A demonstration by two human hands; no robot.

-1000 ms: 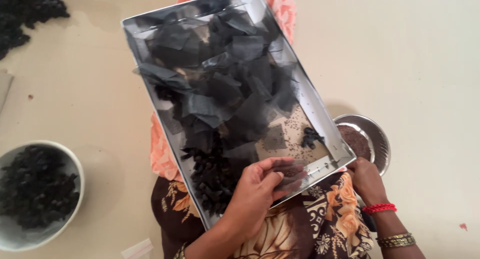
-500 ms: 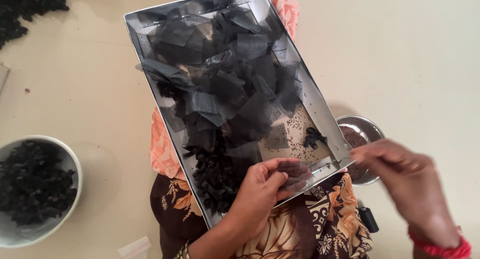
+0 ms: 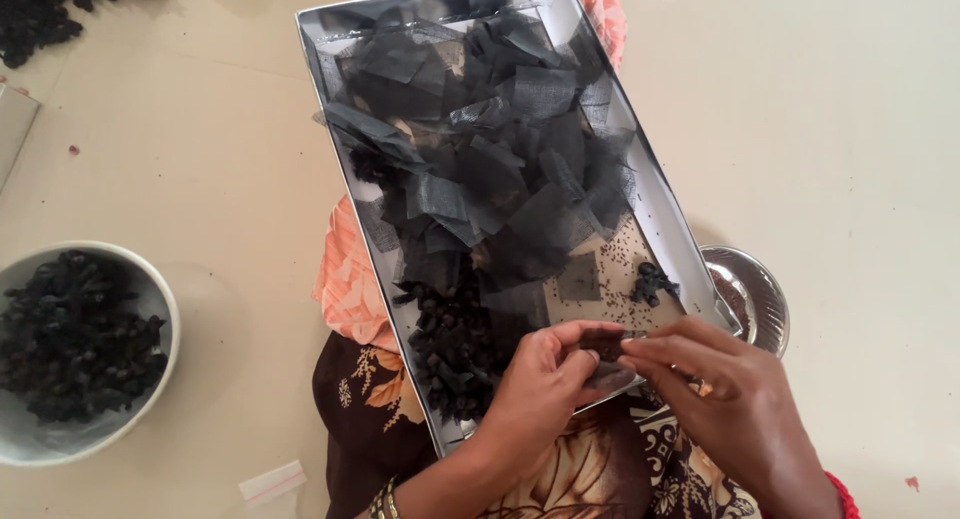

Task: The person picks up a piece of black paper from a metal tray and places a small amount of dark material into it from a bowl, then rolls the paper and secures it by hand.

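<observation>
The left hand (image 3: 545,384) pinches a small square of black net (image 3: 607,351) between thumb and fingers at the near edge of the tray (image 3: 668,207); the right hand (image 3: 725,394) meets it from the other side, its fingertips closed on the same piece. Both hands hover over the tray's near corner, which rests on the person's lap.

Judging by how things lie, the work looks partly done. A heap of cut net squares (image 3: 480,149) fills most of the tray, loose and overlapping, so plenty is left. Beside the left hand a cluster of small dark bundles (image 3: 450,339) sits in the tray, and one more dark lump (image 3: 653,282) lies among scattered seeds (image 3: 615,269) on the bare cardboard base. A pale bowl (image 3: 155,299) to the left is heaped with similar dark bundles, which suggests a good number are finished. A steel bowl (image 3: 760,299) peeks out under the tray's right edge; its contents are mostly hidden.

The surface is a smooth cream floor (image 3: 840,129). More dark bundles (image 3: 50,9) lie in the far left corner, and a small clear bag (image 3: 272,482) lies near the knee.
</observation>
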